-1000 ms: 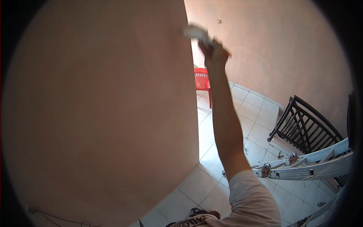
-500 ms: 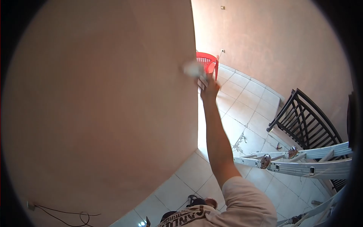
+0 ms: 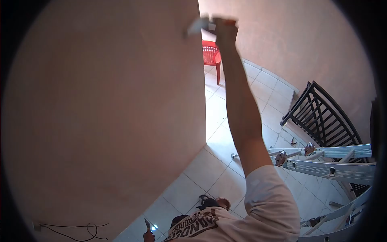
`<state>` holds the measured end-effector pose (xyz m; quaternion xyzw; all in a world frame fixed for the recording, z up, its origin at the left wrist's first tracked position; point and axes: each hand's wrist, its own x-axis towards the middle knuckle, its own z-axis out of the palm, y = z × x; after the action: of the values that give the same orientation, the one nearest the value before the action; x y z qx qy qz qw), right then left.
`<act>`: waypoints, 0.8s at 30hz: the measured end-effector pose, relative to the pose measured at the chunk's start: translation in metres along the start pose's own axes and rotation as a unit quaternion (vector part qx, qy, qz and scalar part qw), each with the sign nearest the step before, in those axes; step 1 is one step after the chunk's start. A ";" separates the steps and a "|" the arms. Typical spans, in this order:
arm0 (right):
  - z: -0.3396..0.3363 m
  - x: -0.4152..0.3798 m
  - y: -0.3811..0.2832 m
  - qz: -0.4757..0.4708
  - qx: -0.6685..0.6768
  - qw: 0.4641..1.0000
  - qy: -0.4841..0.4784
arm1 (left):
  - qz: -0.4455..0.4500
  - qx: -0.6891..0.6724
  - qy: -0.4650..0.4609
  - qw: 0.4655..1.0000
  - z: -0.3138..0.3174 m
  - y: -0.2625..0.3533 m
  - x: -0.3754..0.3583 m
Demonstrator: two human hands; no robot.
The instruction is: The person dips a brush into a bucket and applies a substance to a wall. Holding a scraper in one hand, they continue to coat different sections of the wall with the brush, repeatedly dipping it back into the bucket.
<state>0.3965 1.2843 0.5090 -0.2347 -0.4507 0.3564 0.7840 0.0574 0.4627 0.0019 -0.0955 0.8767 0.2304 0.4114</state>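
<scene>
My right hand is raised high at the end of a stretched arm, its fingers closed. It grips a hand tool with a pale, flat-looking head, which lies against or very close to the wall near its vertical edge. Motion blur hides the tool's exact kind. Low in the view, beside my shirt, my left hand is partly cut off by the frame. From its closed fingers a small pointed blade sticks up, looking like a putty knife.
Beyond the wall's edge stands a red plastic chair. An aluminium ladder and a dark slatted metal frame are on the right. Loose cables hang at lower left. A round container sits on the tiled floor.
My right hand and its tool have moved up along the wall's edge. My left hand with the blade has come further into view. The camera view has shifted slightly.
</scene>
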 end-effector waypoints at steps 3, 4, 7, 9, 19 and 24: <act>0.042 0.049 -0.097 0.009 0.234 0.970 -0.061 | 0.006 0.020 -0.020 1.000 0.017 0.006 -0.007; 0.049 0.066 -0.095 -0.002 0.293 0.952 -0.087 | 0.007 0.026 -0.026 0.999 0.023 0.007 -0.010; 0.045 0.043 -0.053 0.071 0.343 0.934 -0.075 | 0.013 0.039 -0.038 0.998 0.031 0.011 -0.014; -0.001 0.006 0.045 0.061 0.288 0.955 -0.040 | 0.018 0.041 -0.042 0.998 0.034 0.012 -0.013; -0.176 -0.245 0.194 0.366 -0.030 0.919 0.141 | 0.025 0.151 -0.020 0.988 0.009 0.011 -0.002; -0.085 -0.137 0.101 0.167 -0.033 0.985 0.043 | 0.003 0.034 -0.023 0.999 0.009 0.030 -0.018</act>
<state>0.3893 1.2389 0.3238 -0.3475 -0.3826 0.4567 0.7241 0.0641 0.4934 0.0202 -0.0741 0.8746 0.2039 0.4336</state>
